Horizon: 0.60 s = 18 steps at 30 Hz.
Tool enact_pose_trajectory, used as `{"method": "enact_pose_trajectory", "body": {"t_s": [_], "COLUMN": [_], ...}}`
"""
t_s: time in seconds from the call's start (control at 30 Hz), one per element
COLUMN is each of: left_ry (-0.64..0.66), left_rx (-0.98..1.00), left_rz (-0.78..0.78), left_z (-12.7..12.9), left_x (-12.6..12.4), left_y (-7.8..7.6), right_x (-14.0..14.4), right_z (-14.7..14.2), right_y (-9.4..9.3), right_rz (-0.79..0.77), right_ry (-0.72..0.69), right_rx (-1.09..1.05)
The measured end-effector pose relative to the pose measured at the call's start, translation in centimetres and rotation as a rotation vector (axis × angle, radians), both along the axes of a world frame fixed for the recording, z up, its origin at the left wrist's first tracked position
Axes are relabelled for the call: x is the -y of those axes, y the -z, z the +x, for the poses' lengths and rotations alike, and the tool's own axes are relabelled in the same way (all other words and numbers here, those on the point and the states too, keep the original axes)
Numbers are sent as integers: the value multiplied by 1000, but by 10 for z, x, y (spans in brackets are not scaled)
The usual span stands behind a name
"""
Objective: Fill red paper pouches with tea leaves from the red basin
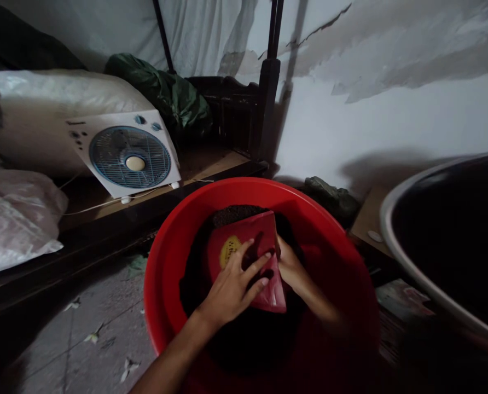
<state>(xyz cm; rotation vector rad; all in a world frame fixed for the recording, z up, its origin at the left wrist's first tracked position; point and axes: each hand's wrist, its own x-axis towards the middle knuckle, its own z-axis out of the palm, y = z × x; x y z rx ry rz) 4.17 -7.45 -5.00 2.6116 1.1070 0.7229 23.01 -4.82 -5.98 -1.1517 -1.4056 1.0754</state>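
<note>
A red packet with a yellow oval label bearing dark writing lies tilted over dark, grainy loose material inside a large red plastic tub. My left hand rests on the packet's front with its fingers stretched and spread. At the packet's right edge, my right hand grips it; most of those fingers are hidden behind or inside the packet. I cannot make out what the packet contains.
A white box fan stands on a wooden platform at left, beside clear plastic bags and a green bundle. A large metal-rimmed vessel is at right. Scraps lie on the tiled floor.
</note>
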Motion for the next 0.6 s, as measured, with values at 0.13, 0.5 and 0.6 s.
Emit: {"method": "enact_pose_trajectory", "body": {"t_s": [0.13, 0.5, 0.6], "left_ry": [77, -103, -199], "left_rx": [-62, 55, 223], "left_rz": [180, 717, 749], "left_z": [3, -22, -32], "left_x": [-2, -47, -66], "left_y": [-15, -51, -34], "right_x": [12, 5, 9], "right_z": [1, -3, -3], "right_y": [-20, -28, -28], "right_rz": [5, -94, -264], "right_ry": [-71, 126, 39], "right_rx": [248, 454, 321]}}
